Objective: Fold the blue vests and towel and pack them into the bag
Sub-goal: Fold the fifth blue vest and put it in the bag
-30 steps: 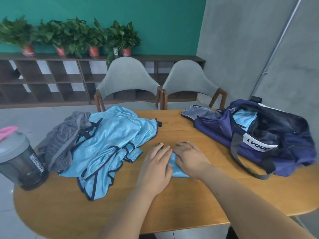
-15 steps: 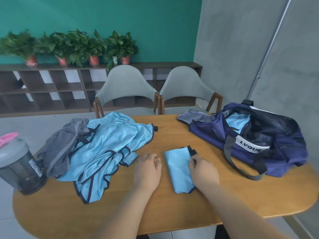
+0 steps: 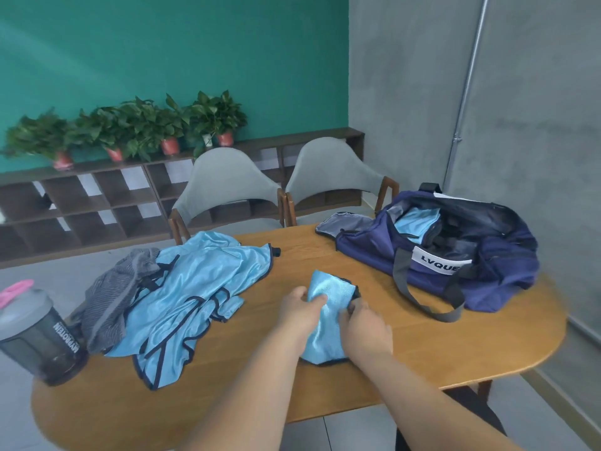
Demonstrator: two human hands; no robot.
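Head view shows a folded blue vest [image 3: 328,309] at the near middle of the table [image 3: 487,349], the left hand [image 3: 300,312] pinching its left edge with the thumb on top and the right hand [image 3: 366,327] curled round its right edge by the dark binding. It looks light, limp and slippery (shiny satin, so the folds may slide open); gripping both long edges together should keep the bundle closed. To the left lies a loose pile of vests [image 3: 201,288], glossy with navy trim, touching a ribbed grey towel [image 3: 113,297]. At far right the soft navy bag [image 3: 481,275] gapes open, with a folded blue piece [image 3: 414,222] inside.
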